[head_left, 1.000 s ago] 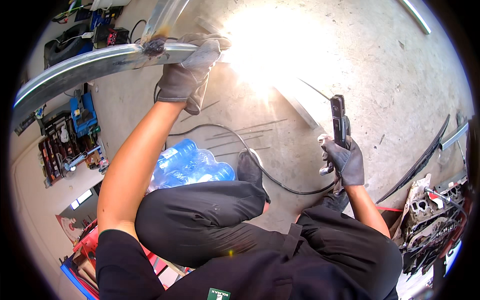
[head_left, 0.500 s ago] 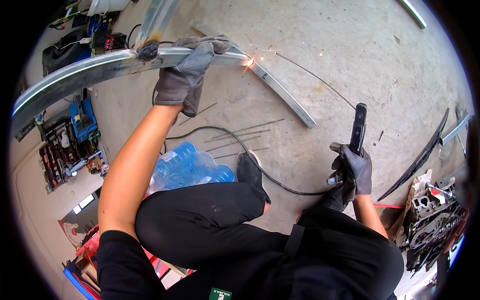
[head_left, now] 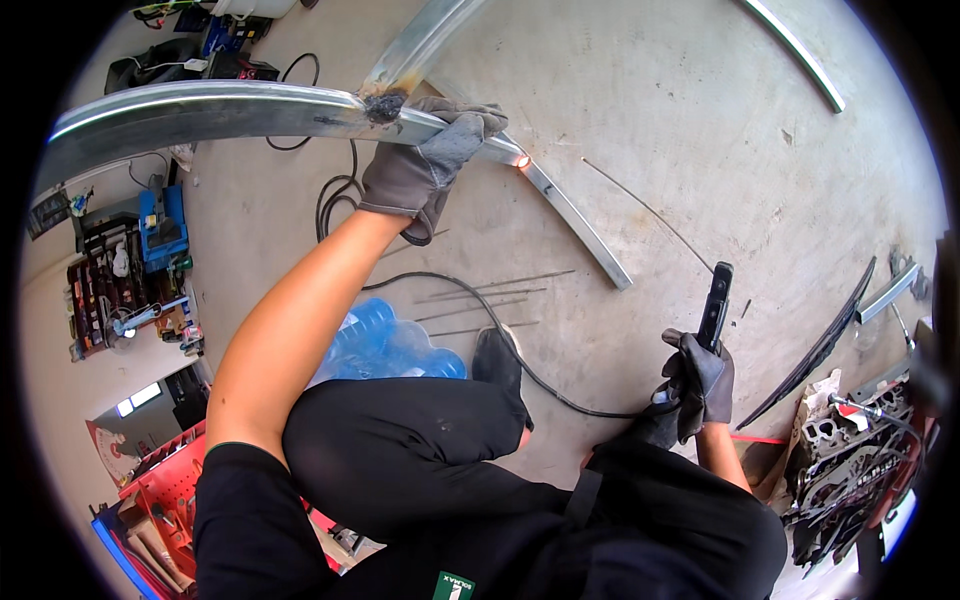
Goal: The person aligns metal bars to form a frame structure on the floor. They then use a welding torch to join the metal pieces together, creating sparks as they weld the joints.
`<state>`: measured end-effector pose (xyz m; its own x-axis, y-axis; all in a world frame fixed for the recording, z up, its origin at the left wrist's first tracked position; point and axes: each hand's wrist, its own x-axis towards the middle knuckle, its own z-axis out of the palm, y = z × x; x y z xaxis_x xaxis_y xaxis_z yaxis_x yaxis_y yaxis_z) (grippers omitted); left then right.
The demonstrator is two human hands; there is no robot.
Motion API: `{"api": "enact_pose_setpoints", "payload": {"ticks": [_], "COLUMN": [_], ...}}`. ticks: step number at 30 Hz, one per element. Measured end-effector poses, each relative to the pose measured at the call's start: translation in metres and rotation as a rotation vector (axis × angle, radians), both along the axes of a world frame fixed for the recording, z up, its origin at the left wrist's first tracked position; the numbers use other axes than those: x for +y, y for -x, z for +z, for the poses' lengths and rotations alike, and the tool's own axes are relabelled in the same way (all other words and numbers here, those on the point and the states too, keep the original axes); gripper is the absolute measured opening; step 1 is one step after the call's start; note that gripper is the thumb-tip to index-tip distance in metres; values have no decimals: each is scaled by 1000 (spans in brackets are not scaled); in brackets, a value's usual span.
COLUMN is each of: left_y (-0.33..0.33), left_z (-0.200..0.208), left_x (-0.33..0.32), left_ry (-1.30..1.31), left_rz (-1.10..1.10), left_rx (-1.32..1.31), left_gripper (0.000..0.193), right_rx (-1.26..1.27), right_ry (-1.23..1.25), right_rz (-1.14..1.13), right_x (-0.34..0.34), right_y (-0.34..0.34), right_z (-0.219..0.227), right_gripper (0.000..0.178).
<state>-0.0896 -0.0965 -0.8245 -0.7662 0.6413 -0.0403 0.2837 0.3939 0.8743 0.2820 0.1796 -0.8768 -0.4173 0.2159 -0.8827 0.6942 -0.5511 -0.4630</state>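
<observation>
In a grey work glove, my left hand (head_left: 437,155) is wrapped round a galvanised steel tube (head_left: 230,112) close to its right end. Just left of that hand is a blackened, scorched joint (head_left: 384,106), where a second tube (head_left: 425,45) meets it. The tube's end glows orange where it touches a straight metal bar (head_left: 580,228) slanting over the floor. My right hand (head_left: 703,375), gloved too, grips a black welding electrode holder (head_left: 714,305). A thin welding rod (head_left: 650,212) sticks out of the holder, its tip apart from the glowing spot.
Several loose rods (head_left: 480,298) lie on the concrete floor near blue plastic bottles (head_left: 385,345). A black cable (head_left: 545,378) curves past my shoe (head_left: 497,358). Metal engine parts (head_left: 850,440) stand at the right, a red tool chest (head_left: 170,490) at the lower left.
The sparks have stopped, leaving an orange glow at the joint. The rod tip sits slightly farther from it. My right hand appears lower; the tubes and left hand appear farther right as the view shifts.
</observation>
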Motion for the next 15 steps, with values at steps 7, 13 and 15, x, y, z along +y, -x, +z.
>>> {"api": "enact_pose_setpoints", "payload": {"ticks": [7, 13, 15], "left_y": [-1, -20, -33], "left_z": [-4, -16, -13], "left_x": [-1, -65, -72], "left_ry": [112, 187, 398], "left_rz": [-21, 85, 119], "left_rx": [168, 111, 112], "left_gripper": [31, 43, 43], "right_rx": [11, -23, -44], "right_ry": [-129, -270, -340], "right_rz": [27, -59, -88], "right_x": [15, 40, 50], "right_y": [-24, -47, -53], "right_z": [7, 32, 42], "right_gripper": [27, 43, 48]}}
